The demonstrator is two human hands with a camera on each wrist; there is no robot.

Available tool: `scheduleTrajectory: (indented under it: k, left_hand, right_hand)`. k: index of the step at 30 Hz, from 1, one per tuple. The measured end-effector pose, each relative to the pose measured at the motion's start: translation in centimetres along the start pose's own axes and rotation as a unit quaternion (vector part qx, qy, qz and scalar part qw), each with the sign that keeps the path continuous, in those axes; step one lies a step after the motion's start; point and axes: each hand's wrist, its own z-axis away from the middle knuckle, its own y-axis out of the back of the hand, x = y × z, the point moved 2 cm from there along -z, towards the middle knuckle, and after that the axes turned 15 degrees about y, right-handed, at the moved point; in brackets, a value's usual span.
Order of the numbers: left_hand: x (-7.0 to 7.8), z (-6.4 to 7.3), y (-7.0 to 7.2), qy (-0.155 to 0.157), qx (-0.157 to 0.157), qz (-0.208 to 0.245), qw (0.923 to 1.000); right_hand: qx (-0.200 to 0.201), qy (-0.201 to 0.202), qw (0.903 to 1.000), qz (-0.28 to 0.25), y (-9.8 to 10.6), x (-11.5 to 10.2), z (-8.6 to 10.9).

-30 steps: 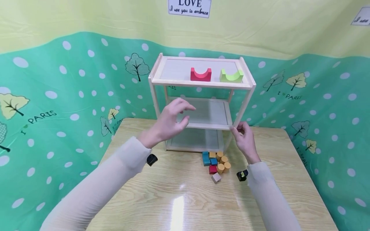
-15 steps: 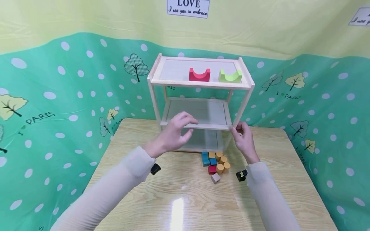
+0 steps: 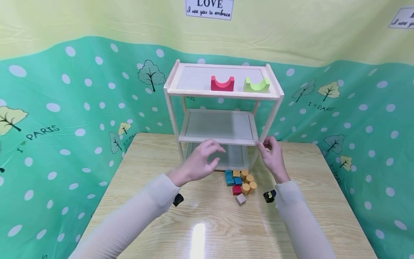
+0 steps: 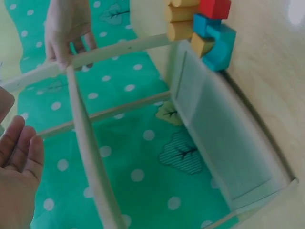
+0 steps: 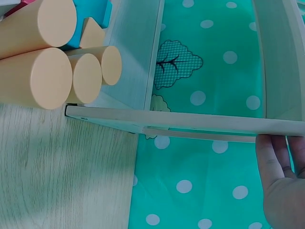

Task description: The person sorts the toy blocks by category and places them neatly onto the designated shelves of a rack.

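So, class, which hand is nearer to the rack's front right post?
The right hand: it grips the front right post where the middle shelf joins. The left hand is farther off, in front of the rack and left of that post.

Shelf (image 3: 223,94) pale wood w/ greyish panels (image 3: 220,124). Red arch (image 3: 222,87), lime arch (image 3: 256,87). Cyls (image 3: 245,189) lt orange. Teal bridge (image 3: 229,181), blue cube (image 3: 237,181), red cube (image 3: 237,190), yel-orange cube (image 3: 236,173), pinkish-grey cube (image 3: 240,199). Table (image 3: 233,237) lt wood grain. Sleeves (image 3: 299,216) off-wht. Cloth (image 3: 349,81) green w/ wht dots, pale yel up top; yel trees (image 3: 330,90), checked tree (image 3: 152,73), dk lettering (image 3: 43,132). Sign (image 3: 209,9) wht, dk text.
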Motion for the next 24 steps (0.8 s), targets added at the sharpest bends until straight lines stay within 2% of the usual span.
scheduleTrajectory:
  k: [9,24]
  left_hand:
    - [-1.5,0.9,-2.2,0.021,-0.012,-0.001,0.9997]
    - [-3.3,1.5,-4.5,0.044,-0.025,0.006,0.9987]
  right_hand:
    - [0.005,0.001,0.9999,-0.01,0.1,0.0,0.0]
    - [0.004,0.001,0.9999,-0.012,-0.1,0.2,-0.1]
